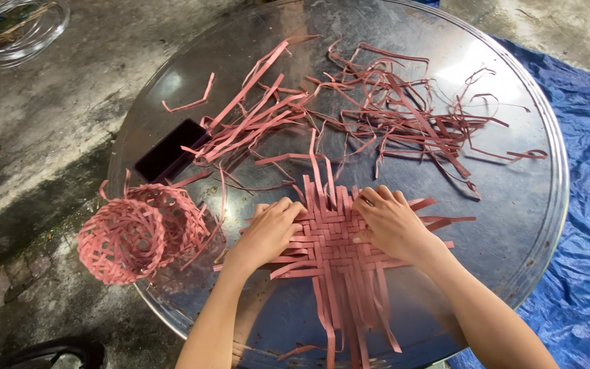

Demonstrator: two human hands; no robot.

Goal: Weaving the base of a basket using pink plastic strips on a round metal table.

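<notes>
A flat woven mat of pink strips (329, 242) lies on a round metal tray (520, 205), with loose strip ends sticking out on all sides. My left hand (268, 232) presses on the mat's left edge, fingertips on the weave. My right hand (392, 222) rests on the mat's upper right part, fingers curled over the strips. Neither hand lifts anything off the tray.
A pile of loose pink strips (377, 109) spreads over the tray's far half. Two small woven pink baskets (138, 232) sit at the tray's left rim, by a dark phone (169, 150). A glass bowl (15, 27) stands on the concrete floor; a blue tarp (582, 205) lies right.
</notes>
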